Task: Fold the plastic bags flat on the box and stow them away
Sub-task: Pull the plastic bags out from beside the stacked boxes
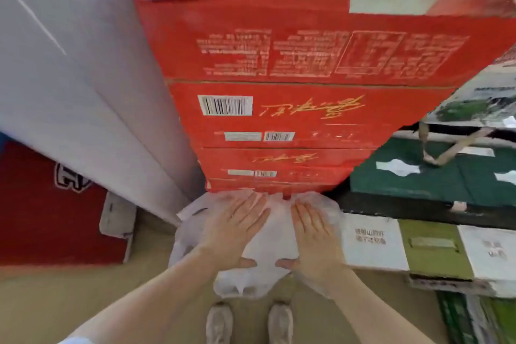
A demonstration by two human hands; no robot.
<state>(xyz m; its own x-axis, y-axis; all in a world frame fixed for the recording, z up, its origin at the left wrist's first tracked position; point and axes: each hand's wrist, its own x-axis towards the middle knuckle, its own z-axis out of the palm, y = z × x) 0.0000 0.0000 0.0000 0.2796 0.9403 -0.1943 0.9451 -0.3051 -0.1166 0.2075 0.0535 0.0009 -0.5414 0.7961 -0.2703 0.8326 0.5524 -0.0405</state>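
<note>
At the bottom centre of the frame, both hands lie flat on a clear plastic bag [268, 237], and it's all palms here, no gripping at all. The left hand [234, 229] is spread wide, fingers straight and fanned toward the upper right, its thumb tucked low and pointing in toward the middle. The right hand [312, 234] mirrors it just beside, fingers straight and close together, aimed up the frame, thumb reaching in toward the left one. The two thumbs come near each other but stay apart, with a strip of bag showing between them.

The bag itself is thin, wrinkled and see-through, spread out under the palms, its edges spilling past both wrists; one loose end hangs down below the hands, above a pair of pale shoes [248, 321] at the bottom edge. What surface carries the bag I cannot tell, as the plastic and the hands hide it.

Right above the fingertips rises a tall stack of red boxes [279, 120] with gold script and barcode labels, filling the centre and top of the frame. To the right sit a dark green box [435, 176] and a white and green carton [405, 248]. In the lower left lies a red mat [42, 218] on a tan floor [69, 301].
</note>
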